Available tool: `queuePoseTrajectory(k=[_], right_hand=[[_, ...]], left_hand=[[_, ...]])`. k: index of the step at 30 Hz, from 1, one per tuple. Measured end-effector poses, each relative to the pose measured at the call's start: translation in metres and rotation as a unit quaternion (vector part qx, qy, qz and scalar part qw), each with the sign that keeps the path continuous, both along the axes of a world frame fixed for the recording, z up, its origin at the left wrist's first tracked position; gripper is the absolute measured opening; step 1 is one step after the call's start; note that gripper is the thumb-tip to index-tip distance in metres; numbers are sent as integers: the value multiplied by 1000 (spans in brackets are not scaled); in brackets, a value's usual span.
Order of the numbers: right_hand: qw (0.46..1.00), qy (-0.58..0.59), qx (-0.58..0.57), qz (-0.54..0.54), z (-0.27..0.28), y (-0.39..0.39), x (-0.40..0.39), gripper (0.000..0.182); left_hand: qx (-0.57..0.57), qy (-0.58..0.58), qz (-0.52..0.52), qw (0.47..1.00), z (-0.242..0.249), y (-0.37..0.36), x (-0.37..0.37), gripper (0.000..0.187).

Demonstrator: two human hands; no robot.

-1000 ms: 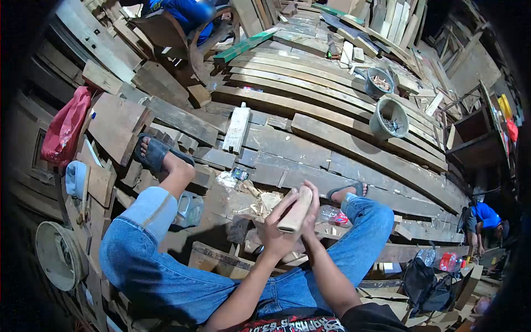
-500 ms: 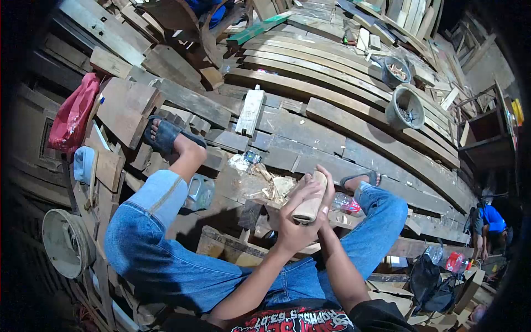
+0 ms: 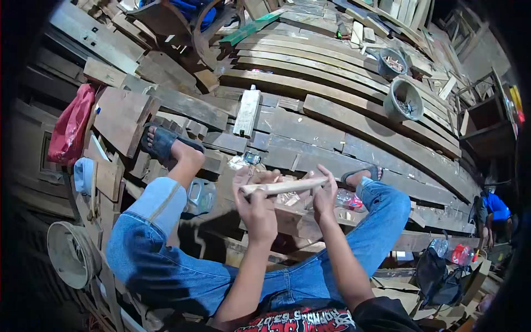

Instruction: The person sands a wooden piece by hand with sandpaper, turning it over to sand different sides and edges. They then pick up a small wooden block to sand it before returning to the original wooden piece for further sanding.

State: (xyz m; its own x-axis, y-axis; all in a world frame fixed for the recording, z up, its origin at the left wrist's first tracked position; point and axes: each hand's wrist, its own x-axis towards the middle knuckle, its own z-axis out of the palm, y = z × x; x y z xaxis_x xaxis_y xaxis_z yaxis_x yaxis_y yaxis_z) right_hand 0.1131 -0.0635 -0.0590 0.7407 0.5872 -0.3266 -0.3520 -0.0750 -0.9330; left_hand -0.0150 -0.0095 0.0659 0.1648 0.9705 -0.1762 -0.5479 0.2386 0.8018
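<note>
A pale piece of wood point(image 3: 285, 186) is held level between both hands above my lap, its narrow side towards me. My left hand point(image 3: 258, 209) is closed around its left end, the thumb on the near side. At the other end, my right hand point(image 3: 325, 198) grips it between thumb and fingers. Wood chips and offcuts point(image 3: 287, 198) lie just beneath it on the planks. A white block-shaped wooden piece point(image 3: 247, 113) lies farther ahead, with a small dark item point(image 3: 251, 157) closer to my hands.
Long stacked boards point(image 3: 365, 130) stretch across ahead, bearing two grey buckets point(image 3: 403, 99) point(image 3: 392, 63). A clear plastic jug point(image 3: 200, 196) stands by my left leg. At left are a red bag point(image 3: 72, 127) and a white bucket point(image 3: 69, 254). A person in blue point(image 3: 499, 206) bends at far right.
My hands have moved apart to opposite ends of the wood. The piece has turned from upright and broad side showing to crosswise and edge-on.
</note>
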Motion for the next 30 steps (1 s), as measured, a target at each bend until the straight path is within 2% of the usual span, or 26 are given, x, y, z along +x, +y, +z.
queuePoseTrajectory(k=[1,4,8,13,16,19,22,23,25,26,27,28,30], right_hand=[[999,-47,-15,-9,-10,4,1,31],[1000,5,28,9,-12,2,-3,27],[1000,24,1,12,-11,3,-3,26],[1000,19,2,-6,-14,3,-1,19],[1000,26,6,9,-16,3,1,21],[999,-10,12,-38,-20,4,-3,20],[1000,9,15,4,-17,2,1,25],[999,-10,-10,43,-21,-1,4,33],[966,252,48,-9,-13,-3,9,45],[922,378,77,-35,-7,-6,11,51],[861,480,165,-10,0,-11,19,66],[829,504,240,20,-2,-16,21,71],[816,521,247,-46,2,-12,24,78]], left_hand=[[-6,-24,4,1000,3,6,-5,52],[-54,-90,24,994,6,18,-16,49],[-92,-124,38,987,-2,21,-19,48],[-135,-91,60,985,-3,21,-15,17],[-189,-97,79,974,-12,24,-18,22],[-193,-85,57,976,-19,21,-18,26],[-211,-67,47,974,-19,18,-14,28],[-215,-64,49,973,-18,17,-13,28],[-222,-46,49,973,-18,17,-13,29],[-223,-56,44,972,-20,17,-15,29],[-223,-66,39,972,-22,18,-17,29],[-223,-76,34,971,-23,18,-18,30],[-223,-78,34,971,-27,18,-19,31]])
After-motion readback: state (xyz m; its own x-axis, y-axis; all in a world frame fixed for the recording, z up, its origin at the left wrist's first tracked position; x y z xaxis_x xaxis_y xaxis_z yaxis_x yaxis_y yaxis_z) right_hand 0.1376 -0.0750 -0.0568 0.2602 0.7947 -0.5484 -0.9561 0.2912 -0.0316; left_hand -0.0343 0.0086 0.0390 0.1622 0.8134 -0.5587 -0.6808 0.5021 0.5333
